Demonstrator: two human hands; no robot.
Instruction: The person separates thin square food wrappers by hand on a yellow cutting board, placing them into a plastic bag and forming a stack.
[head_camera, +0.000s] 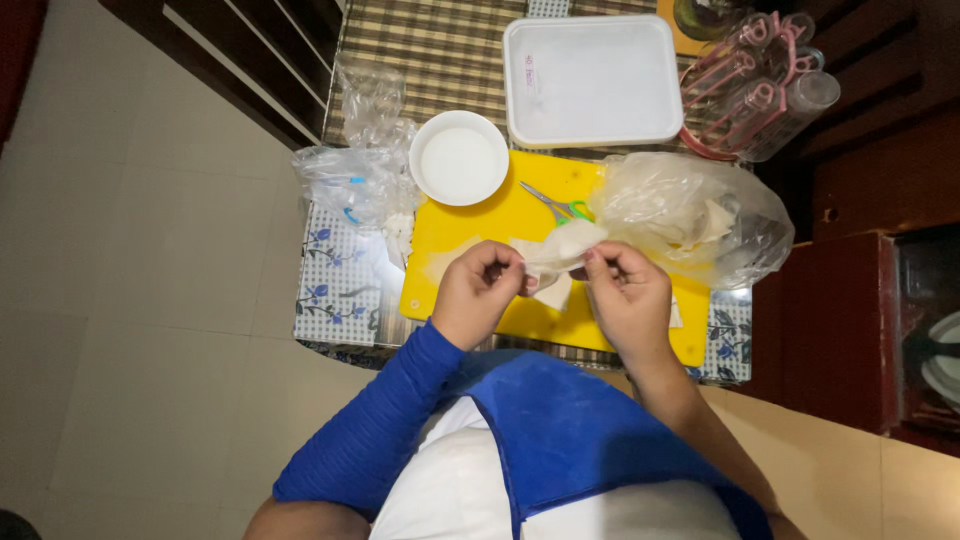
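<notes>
My left hand (478, 293) and my right hand (628, 296) are both pinched on a pale, thin, floppy piece (560, 248) held just above a yellow cutting board (480, 222). Part of the piece hangs down between my hands. Green-handled scissors (558, 206) lie on the board just beyond my hands. A white round bowl (459, 158) sits at the board's far left corner. At the board's right, a clear plastic bag (690, 215) holds more pale pieces.
A white rectangular lidded container (592, 80) stands behind the board. Crumpled clear plastic bags (358, 170) lie to the left. A rack of clear glasses with pink parts (755, 85) is at the far right. Dark wooden furniture (850, 320) borders the small table's right side.
</notes>
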